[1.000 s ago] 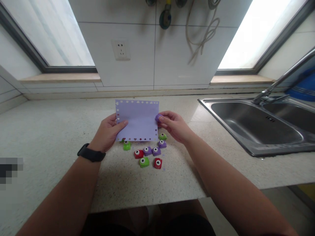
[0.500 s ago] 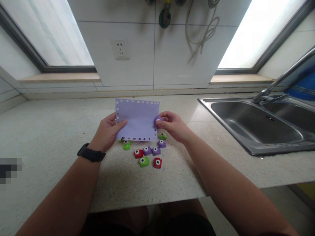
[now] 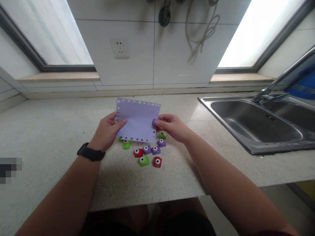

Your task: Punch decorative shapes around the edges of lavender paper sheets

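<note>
A purple sheet of paper (image 3: 137, 119) with small shapes cut along its edges is raised above the counter. My left hand (image 3: 107, 130) grips its left edge, thumb on top. My right hand (image 3: 172, 127) holds a purple craft punch (image 3: 155, 123) at the sheet's right edge, the fingers closed round it. Below the sheet lie several more punches, among them a red one (image 3: 138, 152), a green one (image 3: 143, 160), a purple one (image 3: 156, 150) and another red one (image 3: 157, 162). The sheet partly covers a green punch at its lower left corner.
A steel sink (image 3: 253, 121) with a faucet (image 3: 283, 77) is set into the speckled counter (image 3: 61, 131) on the right. Tiny purple paper bits lie near the punches. The tiled wall behind has a socket (image 3: 119, 48) and a hanging cord (image 3: 205, 34).
The sheet has tilted slightly, its right side a little lower. The purple punch in my right hand has turned and shifted slightly left and down along the edge.
</note>
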{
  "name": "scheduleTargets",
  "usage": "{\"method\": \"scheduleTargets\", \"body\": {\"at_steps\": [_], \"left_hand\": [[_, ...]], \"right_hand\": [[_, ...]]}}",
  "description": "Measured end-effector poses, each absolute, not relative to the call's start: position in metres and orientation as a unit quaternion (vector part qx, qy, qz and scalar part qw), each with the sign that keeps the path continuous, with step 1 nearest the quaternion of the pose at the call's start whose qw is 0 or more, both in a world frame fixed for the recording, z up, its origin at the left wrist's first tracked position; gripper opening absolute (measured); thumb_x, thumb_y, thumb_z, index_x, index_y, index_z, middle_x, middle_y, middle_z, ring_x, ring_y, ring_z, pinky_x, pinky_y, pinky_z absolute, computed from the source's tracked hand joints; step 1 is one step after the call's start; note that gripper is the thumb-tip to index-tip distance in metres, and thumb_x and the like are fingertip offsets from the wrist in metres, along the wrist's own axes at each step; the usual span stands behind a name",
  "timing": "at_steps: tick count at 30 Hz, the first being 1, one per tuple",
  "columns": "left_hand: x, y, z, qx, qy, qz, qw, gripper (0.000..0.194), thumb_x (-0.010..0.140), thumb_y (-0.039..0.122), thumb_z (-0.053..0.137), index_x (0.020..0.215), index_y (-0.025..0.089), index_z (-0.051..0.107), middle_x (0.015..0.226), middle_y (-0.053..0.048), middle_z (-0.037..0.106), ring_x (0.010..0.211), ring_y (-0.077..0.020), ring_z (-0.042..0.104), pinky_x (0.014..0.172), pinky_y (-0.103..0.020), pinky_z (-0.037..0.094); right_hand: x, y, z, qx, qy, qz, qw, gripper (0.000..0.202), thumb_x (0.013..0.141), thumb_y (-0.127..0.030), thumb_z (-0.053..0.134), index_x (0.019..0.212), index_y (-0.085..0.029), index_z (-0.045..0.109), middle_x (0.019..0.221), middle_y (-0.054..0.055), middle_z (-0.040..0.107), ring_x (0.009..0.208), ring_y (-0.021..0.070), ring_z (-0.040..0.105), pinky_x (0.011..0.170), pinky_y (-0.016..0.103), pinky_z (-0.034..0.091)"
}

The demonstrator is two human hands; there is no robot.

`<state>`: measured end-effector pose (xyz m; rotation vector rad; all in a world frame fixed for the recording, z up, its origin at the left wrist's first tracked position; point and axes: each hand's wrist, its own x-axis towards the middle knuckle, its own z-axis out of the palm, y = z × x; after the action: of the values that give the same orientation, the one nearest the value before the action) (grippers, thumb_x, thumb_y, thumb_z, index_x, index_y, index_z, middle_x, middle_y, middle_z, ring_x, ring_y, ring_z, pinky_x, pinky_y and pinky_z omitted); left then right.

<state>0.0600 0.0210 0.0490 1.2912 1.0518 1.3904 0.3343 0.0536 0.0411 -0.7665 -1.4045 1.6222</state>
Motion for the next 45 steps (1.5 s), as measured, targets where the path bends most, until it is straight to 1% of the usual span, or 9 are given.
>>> {"method": "scheduleTargets", "body": {"at_steps": [5,13,18,22,28,36,42,45], "left_hand": [[0.061,0.021,0.050,0.526,0.437,0.567,0.458,0.051,0.077,0.039,0.089,0.120,0.018,0.074,0.109,-0.009,0.080,0.090,-0.0258,0.076,0.083,-0.039,0.062],[0.060,0.022,0.048,0.527,0.439,0.578,0.443,0.050,0.076,0.040,0.090,0.119,0.018,0.075,0.110,-0.009,0.080,0.095,-0.0264,0.076,0.090,-0.041,0.061],[0.059,0.023,0.047,0.524,0.436,0.579,0.446,0.050,0.076,0.039,0.090,0.119,0.019,0.075,0.112,-0.009,0.080,0.096,-0.0252,0.076,0.092,-0.041,0.061],[0.059,0.023,0.047,0.529,0.436,0.579,0.441,0.050,0.077,0.040,0.089,0.120,0.019,0.074,0.113,-0.009,0.080,0.099,-0.0266,0.075,0.094,-0.042,0.060],[0.059,0.023,0.047,0.522,0.440,0.586,0.437,0.050,0.075,0.041,0.091,0.117,0.018,0.075,0.110,-0.009,0.080,0.097,-0.0267,0.075,0.094,-0.042,0.059],[0.056,0.026,0.043,0.527,0.430,0.594,0.430,0.051,0.076,0.041,0.090,0.119,0.018,0.075,0.110,-0.009,0.081,0.099,-0.0263,0.076,0.097,-0.043,0.058],[0.055,0.028,0.041,0.532,0.431,0.598,0.416,0.050,0.076,0.041,0.090,0.119,0.019,0.076,0.110,-0.009,0.081,0.099,-0.0268,0.076,0.096,-0.044,0.059],[0.054,0.029,0.039,0.532,0.428,0.603,0.413,0.049,0.077,0.040,0.089,0.120,0.020,0.076,0.110,-0.008,0.081,0.097,-0.0255,0.076,0.096,-0.042,0.059]], "right_hand": [[0.333,0.053,0.042,-0.320,-0.556,0.648,0.411,0.034,0.076,-0.048,0.090,0.089,-0.020,0.078,0.088,0.005,0.076,0.079,0.0174,0.070,0.081,0.036,0.061],[0.333,0.053,0.041,-0.323,-0.554,0.652,0.405,0.031,0.078,-0.045,0.089,0.090,-0.019,0.076,0.089,0.006,0.075,0.079,0.0163,0.069,0.082,0.036,0.060],[0.332,0.052,0.042,-0.327,-0.555,0.651,0.401,0.034,0.075,-0.047,0.091,0.088,-0.018,0.076,0.085,0.005,0.074,0.077,0.0157,0.069,0.078,0.033,0.059],[0.333,0.051,0.043,-0.329,-0.551,0.659,0.392,0.034,0.074,-0.046,0.092,0.088,-0.018,0.077,0.087,0.005,0.075,0.076,0.0146,0.070,0.077,0.032,0.059],[0.333,0.051,0.042,-0.328,-0.547,0.665,0.388,0.031,0.076,-0.043,0.091,0.089,-0.019,0.076,0.088,0.006,0.077,0.076,0.0149,0.072,0.079,0.032,0.060],[0.333,0.051,0.042,-0.324,-0.543,0.673,0.384,0.033,0.075,-0.042,0.092,0.089,-0.017,0.075,0.086,0.005,0.077,0.077,0.0136,0.072,0.077,0.029,0.059],[0.333,0.050,0.044,-0.320,-0.547,0.674,0.380,0.032,0.076,-0.042,0.091,0.089,-0.017,0.075,0.087,0.005,0.077,0.075,0.0133,0.071,0.076,0.029,0.060],[0.333,0.050,0.044,-0.319,-0.547,0.675,0.379,0.032,0.077,-0.041,0.091,0.089,-0.016,0.076,0.087,0.005,0.077,0.074,0.0132,0.071,0.076,0.029,0.060]]}}
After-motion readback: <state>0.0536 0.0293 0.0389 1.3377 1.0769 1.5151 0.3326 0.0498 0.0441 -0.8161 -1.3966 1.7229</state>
